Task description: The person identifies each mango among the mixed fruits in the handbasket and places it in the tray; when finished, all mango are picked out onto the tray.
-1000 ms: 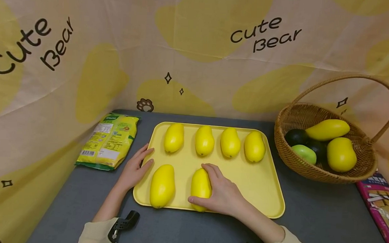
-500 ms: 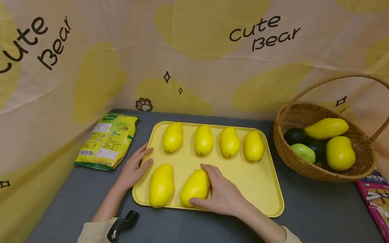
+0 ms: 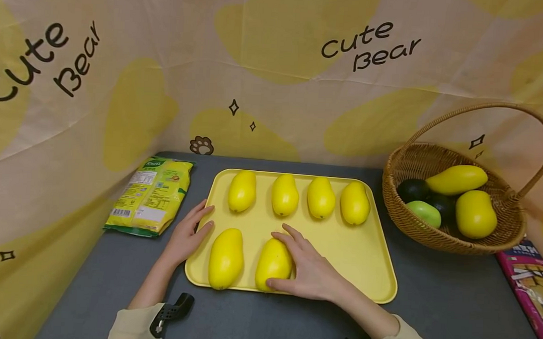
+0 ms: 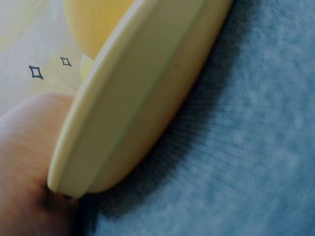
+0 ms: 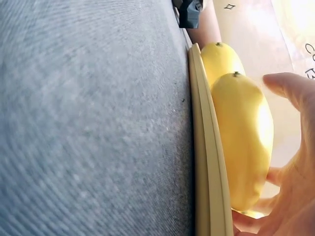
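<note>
On the yellow tray [image 3: 340, 263] lie several yellow mangoes; a row of them stretches along the far side. My right hand [image 3: 314, 270] is spread around the near-row mango [image 3: 270, 270]. In the right wrist view the thumb [image 5: 285, 86] stands apart from this mango [image 5: 243, 142], while other fingers are close to its far end; whether they touch is unclear. To its left lies a second near-row mango [image 3: 226, 258]. My left hand [image 3: 187, 236] rests at the tray's left rim with fingers extended; in the left wrist view the tray edge [image 4: 123, 108] hides part of it.
A wicker basket [image 3: 401, 225] stands right of the tray, with yellow, green and dark fruit inside. A yellow-green packet [image 3: 152, 197] lies at the left. A magenta packet [image 3: 532, 282] lies at the far right. Printed cloth [image 3: 276, 63] hangs behind the grey table [image 3: 246, 320].
The near mango under my right hand has turned and shifted slightly left, and now lies more upright. My right fingers have loosened and lifted from it. The left hand has stayed put.
</note>
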The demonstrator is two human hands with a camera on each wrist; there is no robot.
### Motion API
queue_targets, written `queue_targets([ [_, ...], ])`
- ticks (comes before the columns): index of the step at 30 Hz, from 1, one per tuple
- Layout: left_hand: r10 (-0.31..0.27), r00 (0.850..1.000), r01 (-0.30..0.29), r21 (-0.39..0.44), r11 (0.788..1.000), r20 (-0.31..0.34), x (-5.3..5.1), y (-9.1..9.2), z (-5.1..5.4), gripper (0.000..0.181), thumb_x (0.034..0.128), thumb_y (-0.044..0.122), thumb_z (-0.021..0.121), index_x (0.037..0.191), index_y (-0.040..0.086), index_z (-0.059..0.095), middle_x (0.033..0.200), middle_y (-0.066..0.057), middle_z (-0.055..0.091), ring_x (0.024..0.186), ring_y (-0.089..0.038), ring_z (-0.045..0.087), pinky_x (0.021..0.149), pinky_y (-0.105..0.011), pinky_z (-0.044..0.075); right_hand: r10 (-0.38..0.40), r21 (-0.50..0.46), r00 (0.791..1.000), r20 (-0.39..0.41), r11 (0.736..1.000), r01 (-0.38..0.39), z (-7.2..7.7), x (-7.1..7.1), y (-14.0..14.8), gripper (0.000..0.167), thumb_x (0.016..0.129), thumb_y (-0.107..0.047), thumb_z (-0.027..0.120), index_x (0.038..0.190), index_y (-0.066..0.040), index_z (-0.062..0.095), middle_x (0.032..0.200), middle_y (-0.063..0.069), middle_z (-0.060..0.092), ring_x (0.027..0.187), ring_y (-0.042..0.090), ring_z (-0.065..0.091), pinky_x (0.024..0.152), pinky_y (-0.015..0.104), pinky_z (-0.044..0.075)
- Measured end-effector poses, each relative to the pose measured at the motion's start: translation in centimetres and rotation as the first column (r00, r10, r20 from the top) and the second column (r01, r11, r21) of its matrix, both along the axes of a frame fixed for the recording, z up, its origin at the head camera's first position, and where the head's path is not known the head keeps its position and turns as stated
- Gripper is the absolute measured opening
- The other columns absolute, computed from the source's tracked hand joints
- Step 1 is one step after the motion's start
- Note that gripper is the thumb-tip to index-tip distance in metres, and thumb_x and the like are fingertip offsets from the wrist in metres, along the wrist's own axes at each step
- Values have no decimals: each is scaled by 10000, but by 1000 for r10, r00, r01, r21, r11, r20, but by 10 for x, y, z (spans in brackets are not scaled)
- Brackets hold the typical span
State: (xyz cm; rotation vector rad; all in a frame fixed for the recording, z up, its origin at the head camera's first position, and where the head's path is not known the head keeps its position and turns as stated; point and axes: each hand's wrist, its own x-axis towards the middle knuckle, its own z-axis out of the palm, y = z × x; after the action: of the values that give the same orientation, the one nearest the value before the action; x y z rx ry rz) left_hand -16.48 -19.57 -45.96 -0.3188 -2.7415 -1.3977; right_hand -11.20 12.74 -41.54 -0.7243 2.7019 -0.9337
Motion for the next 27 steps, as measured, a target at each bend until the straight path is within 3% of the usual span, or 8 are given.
queue_targets([
  [4, 0, 1000, 0, 2, 1000, -2, 0, 0, 0, 472, 1014, 228, 546, 1436, 29, 473, 1574, -165, 260, 1426, -377, 255, 1101, -557, 280, 9, 7, 1000, -7, 1000, -9, -1, 0, 0, 945, 720, -701, 691, 1503, -294, 353, 1598, 14, 213, 1379, 281, 349, 911, 602, 447],
  [13, -3, 1000, 3, 3, 1000, 11, 0, 0, 1, 480, 1016, 243, 543, 1442, 35, 466, 1580, -158, 250, 1430, -376, 244, 1104, -560, 272, 140, -78, 987, 75, 988, -134, 1, -8, 11, 948, 750, -539, 742, 1534, -279, 278, 1599, 32, 199, 1427, 228, 243, 1072, 528, 339],
  [21, -2, 1000, 2, -7, 1000, 16, 0, -1, 0, 485, 1019, 256, 537, 1446, 40, 462, 1581, -159, 245, 1431, -381, 239, 1103, -565, 270, 105, -69, 993, 48, 992, -101, 0, -7, 7, 986, 724, -685, 710, 1526, -273, 310, 1596, 39, 213, 1412, 245, 277, 1067, 521, 347],
  [27, 0, 1000, 0, -7, 1000, 15, 0, 0, 1, 481, 1017, 244, 542, 1443, 36, 465, 1579, -159, 251, 1431, -380, 241, 1105, -563, 267, 141, -88, 988, 58, 987, -136, 2, -9, 10, 948, 746, -553, 753, 1526, -253, 304, 1590, 66, 214, 1421, 257, 258, 1074, 532, 336],
])
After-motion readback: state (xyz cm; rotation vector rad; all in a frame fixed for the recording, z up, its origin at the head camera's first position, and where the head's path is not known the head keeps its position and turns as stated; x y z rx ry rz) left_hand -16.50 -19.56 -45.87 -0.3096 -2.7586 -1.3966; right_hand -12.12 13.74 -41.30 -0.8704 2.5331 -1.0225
